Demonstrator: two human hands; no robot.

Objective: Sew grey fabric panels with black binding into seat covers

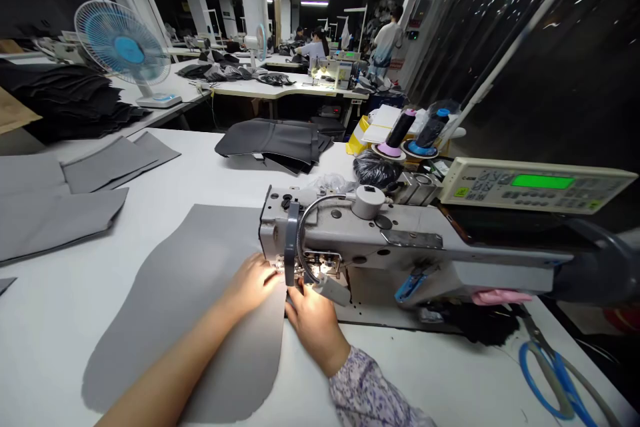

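Observation:
A grey fabric piece (180, 293) lies flat on the white table (50, 320) and runs under the head of a grey sewing machine (380, 240). My left hand (253, 283) rests on the fabric just left of the needle area, fingers lying flat. Just in front of the needle, my right hand (313, 317) presses on the fabric's edge with its fingers down on the cloth. The machine's lamp lights both hands brightly. The needle itself is hidden behind the machine head.
Grey cut pieces (55, 207) lie at the left, dark folded fabric (275, 140) behind. Blue-handled scissors (555, 367) lie at the right front. A control panel (535, 183), thread cones (400, 130) and a fan (123, 43) stand around. Other people work at far tables (315, 47).

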